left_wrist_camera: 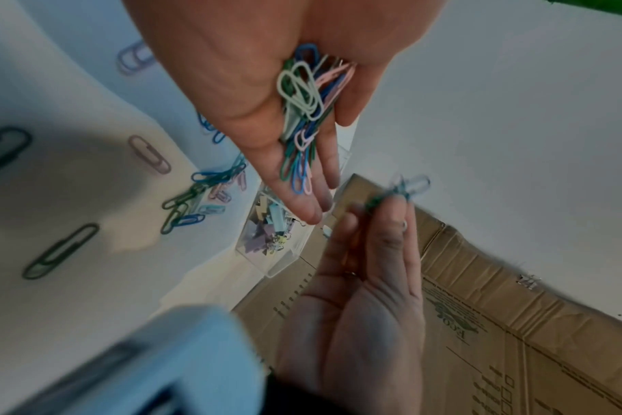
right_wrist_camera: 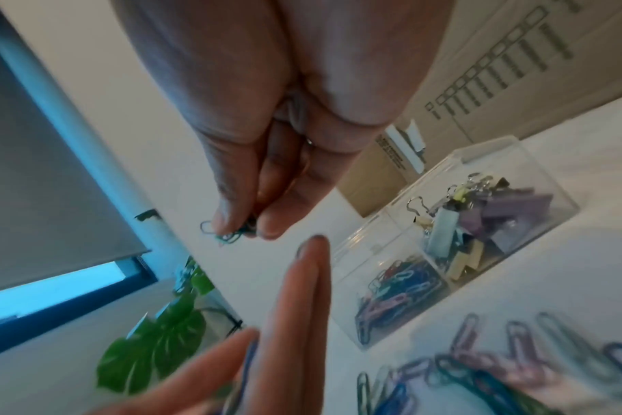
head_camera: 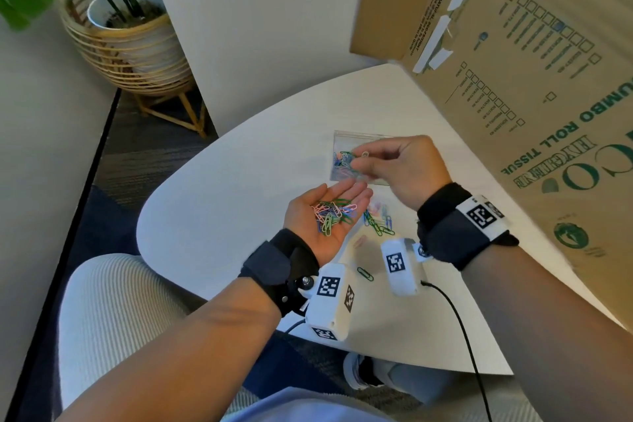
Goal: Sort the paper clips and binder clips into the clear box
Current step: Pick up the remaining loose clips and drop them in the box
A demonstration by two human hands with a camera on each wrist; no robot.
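My left hand (head_camera: 330,212) lies palm up over the table, cupping a heap of coloured paper clips (head_camera: 334,216) (left_wrist_camera: 306,112). My right hand (head_camera: 387,164) hovers above the clear box (head_camera: 337,147) and pinches a few paper clips (head_camera: 359,155) (right_wrist_camera: 228,234) (left_wrist_camera: 398,191) between thumb and fingertips. The clear box (right_wrist_camera: 480,157) has two compartments: the nearer one holds paper clips (right_wrist_camera: 398,289), the farther one binder clips (right_wrist_camera: 480,219). More loose paper clips (head_camera: 378,221) (left_wrist_camera: 192,199) lie on the table between my hands.
The white table (head_camera: 222,202) has a rounded front edge. A tall cardboard box (head_camera: 531,79) stands right behind the clear box. A single green clip (head_camera: 364,273) lies near my left wrist. A potted plant (head_camera: 130,34) stands on the floor at the far left.
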